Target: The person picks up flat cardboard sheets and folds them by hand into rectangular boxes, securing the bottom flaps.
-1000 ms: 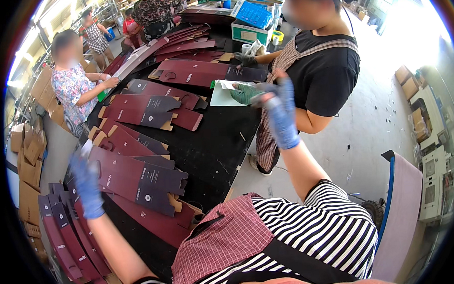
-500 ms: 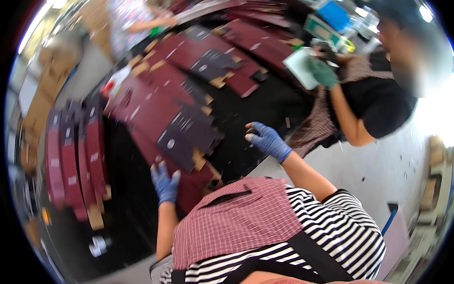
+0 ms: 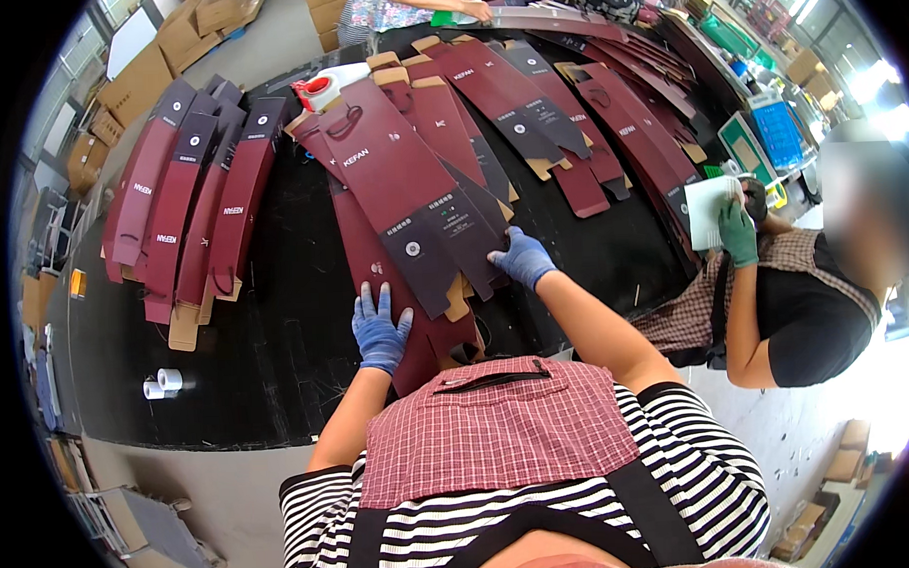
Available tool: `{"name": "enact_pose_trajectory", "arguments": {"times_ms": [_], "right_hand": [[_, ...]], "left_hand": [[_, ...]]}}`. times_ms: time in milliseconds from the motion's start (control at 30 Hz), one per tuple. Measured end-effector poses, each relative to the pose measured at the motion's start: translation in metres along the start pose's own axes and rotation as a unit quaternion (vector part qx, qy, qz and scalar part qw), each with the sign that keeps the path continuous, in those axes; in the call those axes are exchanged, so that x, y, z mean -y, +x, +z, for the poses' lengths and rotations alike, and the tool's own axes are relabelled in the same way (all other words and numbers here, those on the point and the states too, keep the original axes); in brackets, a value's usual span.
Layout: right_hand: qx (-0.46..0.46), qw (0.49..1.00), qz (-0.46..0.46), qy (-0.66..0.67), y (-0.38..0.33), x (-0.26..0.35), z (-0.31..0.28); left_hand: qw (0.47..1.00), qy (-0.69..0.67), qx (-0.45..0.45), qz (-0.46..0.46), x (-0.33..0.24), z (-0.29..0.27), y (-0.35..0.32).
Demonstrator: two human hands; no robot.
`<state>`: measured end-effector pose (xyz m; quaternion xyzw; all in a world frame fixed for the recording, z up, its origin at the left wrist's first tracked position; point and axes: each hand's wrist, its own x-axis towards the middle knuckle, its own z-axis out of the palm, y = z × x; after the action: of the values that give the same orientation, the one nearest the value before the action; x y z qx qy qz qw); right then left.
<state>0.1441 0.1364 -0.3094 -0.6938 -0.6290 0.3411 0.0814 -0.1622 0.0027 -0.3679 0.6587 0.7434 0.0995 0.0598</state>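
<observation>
Long maroon flat-folded cartons with dark ends and cord handles lie overlapping in front of me. My left hand (image 3: 380,332), in a blue glove, rests with spread fingers on the lowest maroon carton (image 3: 358,237). On top of that stack a wide carton (image 3: 380,151) slants toward me, its dark end and tan flaps nearest. My right hand (image 3: 524,259), gloved in blue too, is beside the dark end of the stack with thumb and fingers apart. Its fingertips reach the carton edge; whether they press on it I cannot tell.
Several upright-looking cartons (image 3: 176,204) stand in a group on the black table (image 3: 298,390) at left. Tape rolls (image 3: 168,380) lie near its front edge. A white jug with a red cap (image 3: 332,85) is behind the stack. At right a co-worker (image 3: 805,292) holds a white pad (image 3: 709,212).
My view has shifted, so the table sits differently in the picture. My right hand has come from above the bare table to the stack's edge. My left hand still lies on the maroon carton.
</observation>
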Motion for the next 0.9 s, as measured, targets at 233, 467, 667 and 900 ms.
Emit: {"name": "enact_pose_trajectory", "arguments": {"times_ms": [233, 467, 667, 900], "right_hand": [[-0.003, 0.998, -0.047, -0.048, -0.008, -0.009, 0.0], [0.168, 0.924, 0.021, 0.342, -0.018, -0.016, -0.001], [0.225, 0.836, -0.119, 0.486, -0.107, 0.04, -0.083], [0.055, 0.679, -0.273, 0.679, -0.147, 0.015, -0.14]], "left_hand": [[1.0, -0.017, -0.018, 0.004, 0.003, 0.004, -0.005], [0.997, -0.067, -0.009, 0.031, 0.004, -0.011, -0.001], [0.914, -0.086, -0.349, 0.19, -0.004, -0.077, 0.061], [0.799, -0.176, -0.324, 0.475, -0.097, -0.242, 0.071]]}}
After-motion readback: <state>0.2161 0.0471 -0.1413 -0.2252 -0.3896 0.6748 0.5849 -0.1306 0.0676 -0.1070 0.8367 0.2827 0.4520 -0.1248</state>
